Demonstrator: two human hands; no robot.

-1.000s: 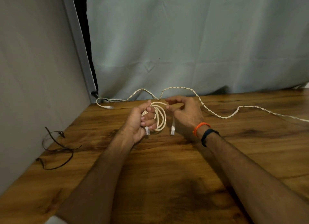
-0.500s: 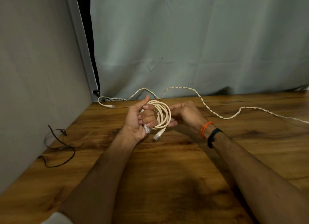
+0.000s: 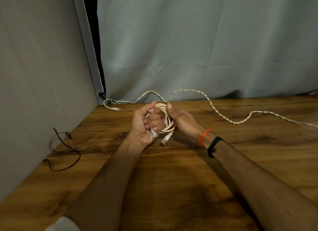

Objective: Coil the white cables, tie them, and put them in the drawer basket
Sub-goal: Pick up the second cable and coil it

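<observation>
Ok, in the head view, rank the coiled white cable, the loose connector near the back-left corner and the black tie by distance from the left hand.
1. Coiled white cable: gripped in the left hand.
2. Loose connector: behind it, to the left.
3. Black tie: farthest, by the left wall.

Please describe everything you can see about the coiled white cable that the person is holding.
The coiled white cable is a thin, round, cream-white cord wound into several loops. The left hand grips it with fingers curled through the ring; the right hand holds its right side. It is held just above the wooden table. Two clear plastic plugs hang from its lower edge. No tie is visible on it.
</observation>
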